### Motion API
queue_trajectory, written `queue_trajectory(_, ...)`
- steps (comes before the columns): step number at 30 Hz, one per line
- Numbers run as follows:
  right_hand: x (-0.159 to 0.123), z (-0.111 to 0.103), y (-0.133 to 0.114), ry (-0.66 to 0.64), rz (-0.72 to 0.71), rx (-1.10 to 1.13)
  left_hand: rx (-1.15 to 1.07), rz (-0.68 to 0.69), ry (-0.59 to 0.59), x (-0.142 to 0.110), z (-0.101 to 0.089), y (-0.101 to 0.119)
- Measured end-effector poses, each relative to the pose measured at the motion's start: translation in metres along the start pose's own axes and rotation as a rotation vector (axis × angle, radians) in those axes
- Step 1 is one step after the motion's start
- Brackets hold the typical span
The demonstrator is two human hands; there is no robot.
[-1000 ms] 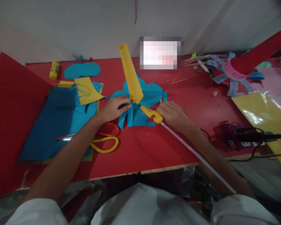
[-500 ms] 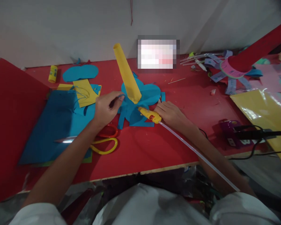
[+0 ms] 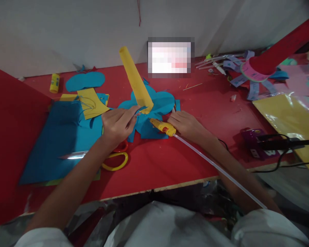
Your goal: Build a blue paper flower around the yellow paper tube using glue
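Pinched between the fingers of my left hand [image 3: 118,123] is a thin blue paper strip [image 3: 142,108], its end close to the base of a rolled yellow paper tube [image 3: 136,80]. The tube leans up and back over a blue paper flower [image 3: 163,103] with rounded petals. My right hand [image 3: 184,123] grips a yellow glue gun [image 3: 164,127], nozzle pointing left above the flower's middle. A long clear glue stick [image 3: 216,166] runs out of its rear along my right forearm. Scissors [image 3: 115,161] with red and yellow handles lie beneath my left wrist.
Blue sheets [image 3: 54,137], a yellow scrap [image 3: 92,106] and a yellow glue stick tube [image 3: 55,83] lie left. A blurred-out screen [image 3: 170,56] leans on the wall. Rightward are a purple socket box [image 3: 257,142] with black cables, a yellow packet [image 3: 283,116] and a red pole [image 3: 285,51].
My left hand has moved right and slightly down, bringing the blue strip to the tube's base. The glue gun stays over the flower. The whole view has shifted slightly.
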State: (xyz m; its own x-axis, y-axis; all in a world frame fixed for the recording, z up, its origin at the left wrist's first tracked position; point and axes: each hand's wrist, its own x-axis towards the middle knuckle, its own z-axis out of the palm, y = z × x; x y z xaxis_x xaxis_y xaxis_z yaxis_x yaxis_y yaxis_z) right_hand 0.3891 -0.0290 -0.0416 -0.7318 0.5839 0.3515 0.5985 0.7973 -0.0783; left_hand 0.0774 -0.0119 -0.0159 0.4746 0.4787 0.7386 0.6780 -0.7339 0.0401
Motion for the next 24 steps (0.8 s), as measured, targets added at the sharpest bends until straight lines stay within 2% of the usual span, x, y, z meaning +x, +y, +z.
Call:
queue_trajectory(7, 0.0, 0.004, 0.001, 0.048, 0.026, 0.004, 0.084, 0.258, -0.032, -0.001, 0.003, 0.004)
queue_trajectory(12, 0.0, 0.003, 0.002, 0.049, 0.021, -0.064, 0.084, 0.321, -0.127, -0.005, 0.005, 0.01)
queue_trajectory(17, 0.0, -0.001, 0.004, 0.022, 0.041, -0.104, 0.105, 0.404, -0.161, -0.001, 0.004, 0.017)
queue_trajectory(24, -0.002, -0.006, 0.008, 0.022, 0.07, -0.003, 0.144, 0.484, -0.192, 0.007, 0.0, 0.024)
